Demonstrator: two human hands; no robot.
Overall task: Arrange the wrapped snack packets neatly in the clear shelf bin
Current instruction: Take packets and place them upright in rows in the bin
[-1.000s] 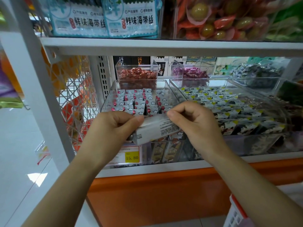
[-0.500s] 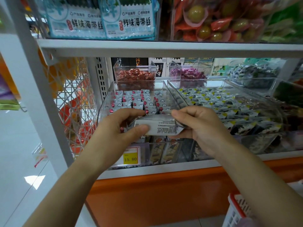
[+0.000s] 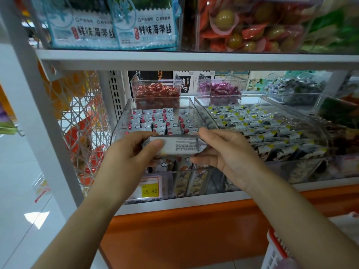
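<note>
Now held: a wrapped snack packet (image 3: 180, 145), level and lengthwise, its small-print side toward the camera.
Left hand (image 3: 134, 152): grasps the packet's left end, thumb across the front, fingers curled behind.
Right hand (image 3: 227, 154): pinches the right end, fingers over the top edge and thumb beneath.
Packet's place: above the front part of the clear bin (image 3: 124, 117), nearer than the upright rows of packets (image 3: 155, 119) standing in it. I judge it is not yet set down.
Risk, crooked landing: if one hand lets go first, the packet would likely tip and lie across the rows rather than join them.
Risk, toppled rows: the standing packets look light and lean on each other, so a push from knuckles or the packet's corner could knock a row over.
Risk, wrong bin: the neighbouring bin (image 3: 252, 123) of yellow-marked packets sits just beside on the right, and a slip that way would mix the stock.
Hidden: the clear bin's front rows lie under both hands, so I cannot tell whether a gap is free there.
Hard to make out: the packet's print is too small to read, and its picture side faces away.
Cut off: a red-and-white basket (image 3: 277, 249) at the lower right corner shows only in part.
</note>
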